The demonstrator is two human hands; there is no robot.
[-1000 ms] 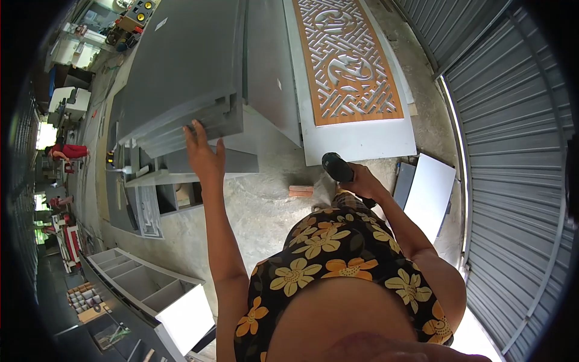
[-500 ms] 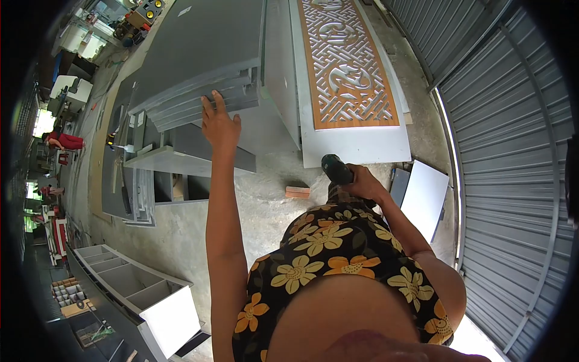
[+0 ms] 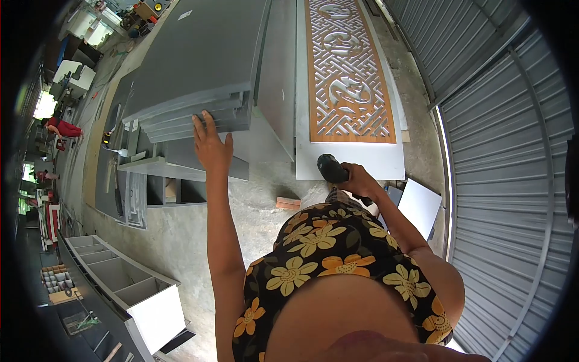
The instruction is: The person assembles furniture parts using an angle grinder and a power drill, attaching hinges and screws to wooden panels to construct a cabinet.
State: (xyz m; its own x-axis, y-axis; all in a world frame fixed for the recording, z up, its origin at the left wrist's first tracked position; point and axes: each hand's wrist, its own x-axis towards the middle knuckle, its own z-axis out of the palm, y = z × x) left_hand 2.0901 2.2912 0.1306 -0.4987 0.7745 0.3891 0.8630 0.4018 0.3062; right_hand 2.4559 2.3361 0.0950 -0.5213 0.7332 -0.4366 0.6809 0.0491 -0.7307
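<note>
My left hand (image 3: 212, 147) is open, fingers spread against the front edge of a stack of grey panels (image 3: 187, 123). The top panel (image 3: 199, 54) of that stack stretches away from me. In my right hand (image 3: 360, 183) is a dark green cordless drill (image 3: 331, 169), gripped by its handle and held in front of my body. Its far end and tip are hard to make out. Beyond the drill lies a white board (image 3: 353, 160) with a wood-brown carved lattice panel (image 3: 351, 78) on it.
A brick (image 3: 288, 203) lies on the concrete floor. Low at left stands a grey cabinet frame (image 3: 114, 271) with compartments. A corrugated metal wall (image 3: 500, 151) runs along the right, near a leaning white panel (image 3: 420, 205). A person in red (image 3: 63, 128) is far left.
The view has shifted slightly, so the carved panel and white board sit lower and the brick a little left. My left hand stays against the stack; my right still holds the drill.
</note>
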